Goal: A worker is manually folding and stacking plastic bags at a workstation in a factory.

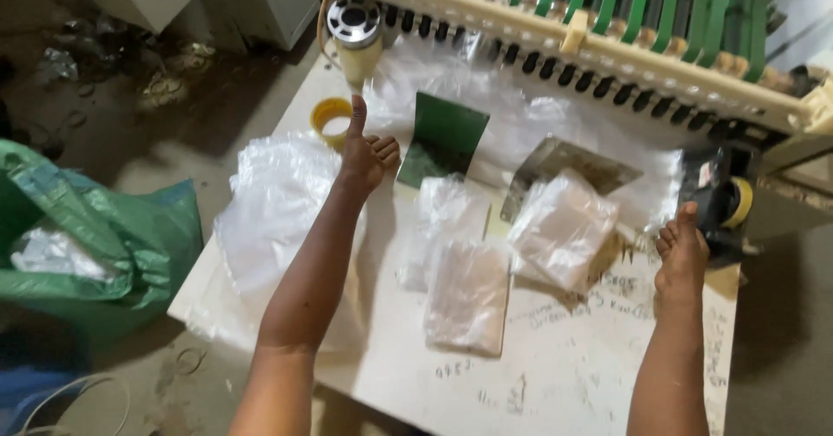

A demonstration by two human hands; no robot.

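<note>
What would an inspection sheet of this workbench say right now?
Surface: white table, scribbled with handwriting.
Job's things: clear plastic bags, a loose pile at left.
Clutter: yellow tape roll, green sheet, grey metal plate.
Hands: left hand and right hand both fists with thumbs up, holding nothing.
Cables: pale cord on the floor.
Surroundings: green-slatted rack, green sack, dirty floor.
</note>
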